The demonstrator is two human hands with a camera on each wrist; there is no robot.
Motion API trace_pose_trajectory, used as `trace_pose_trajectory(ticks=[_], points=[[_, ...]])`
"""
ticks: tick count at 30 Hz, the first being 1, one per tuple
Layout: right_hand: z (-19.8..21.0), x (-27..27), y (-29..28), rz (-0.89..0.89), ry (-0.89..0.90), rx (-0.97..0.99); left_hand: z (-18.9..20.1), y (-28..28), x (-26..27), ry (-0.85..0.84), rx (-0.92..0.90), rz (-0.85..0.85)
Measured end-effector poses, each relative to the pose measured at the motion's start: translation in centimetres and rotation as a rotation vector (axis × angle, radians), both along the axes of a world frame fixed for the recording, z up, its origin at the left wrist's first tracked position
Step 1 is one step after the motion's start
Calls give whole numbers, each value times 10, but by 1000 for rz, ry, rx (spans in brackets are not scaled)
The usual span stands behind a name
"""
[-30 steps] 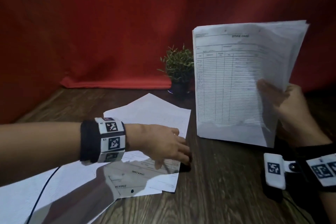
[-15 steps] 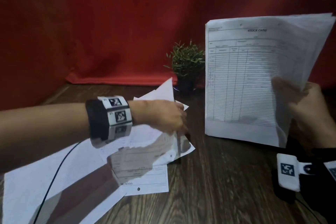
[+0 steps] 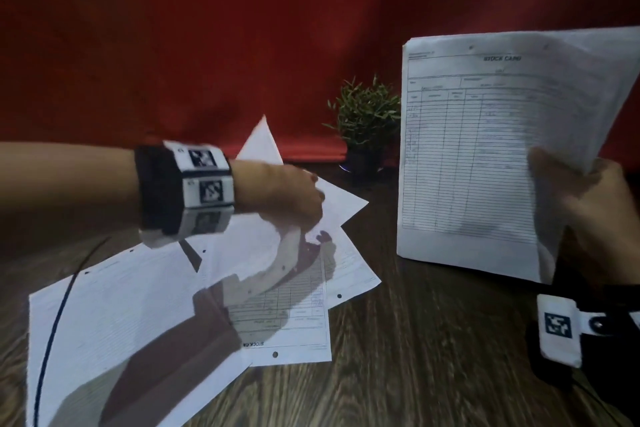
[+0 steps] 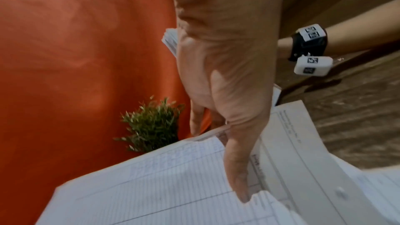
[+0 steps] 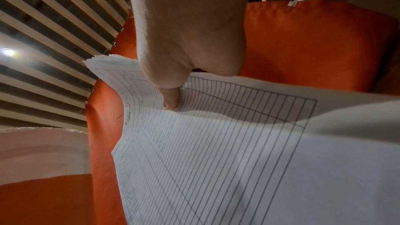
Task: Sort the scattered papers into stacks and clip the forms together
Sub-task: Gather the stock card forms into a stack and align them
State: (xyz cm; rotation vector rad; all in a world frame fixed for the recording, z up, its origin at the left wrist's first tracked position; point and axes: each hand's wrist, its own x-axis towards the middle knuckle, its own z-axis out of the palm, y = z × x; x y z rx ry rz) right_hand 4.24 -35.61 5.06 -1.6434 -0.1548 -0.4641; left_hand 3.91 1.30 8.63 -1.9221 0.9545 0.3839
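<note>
My left hand [image 3: 287, 198] pinches a few loose sheets [image 3: 277, 274] by one edge, thumb on top and fingertips [image 4: 238, 182] pressing the ruled face, so the paper curls up off the table [image 3: 433, 340]. Risk: the grip is shallow, near a corner, and the sheets fan out below it; the lowest one could slip free or crease as it comes up. The sheets underneath may also drag along (they overlap the ones I hold).

My right hand [image 3: 588, 218] grips the gathered stack of stock cards [image 3: 485, 149] upright, thumb [image 5: 171, 98] across the front page, other fingers hidden behind. Risk here: the top right corners splay apart, so a careless merge would leave edges uneven and hard to clip. No clip is in view.

More papers [image 3: 104, 322] lie flat on the table at my near left, unsorted. A small plant [image 3: 367, 114] stands at the back, between the two hands, close enough to the raised corners to be brushed.

Pose: left forearm reaches level across from the left, wrist bent down over the pile. Right forearm comes up from low right, hand raised, well apart from the left.
</note>
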Motion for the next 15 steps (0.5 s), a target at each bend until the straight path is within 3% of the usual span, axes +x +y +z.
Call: trace_pose_trajectory(ticks=[6, 15], points=[[-1, 4, -3, 20, -20, 9, -60, 7, -14, 243, -381, -298], [-7, 11, -9, 21, -28, 39, -85, 27, -17, 282, -558, -236]])
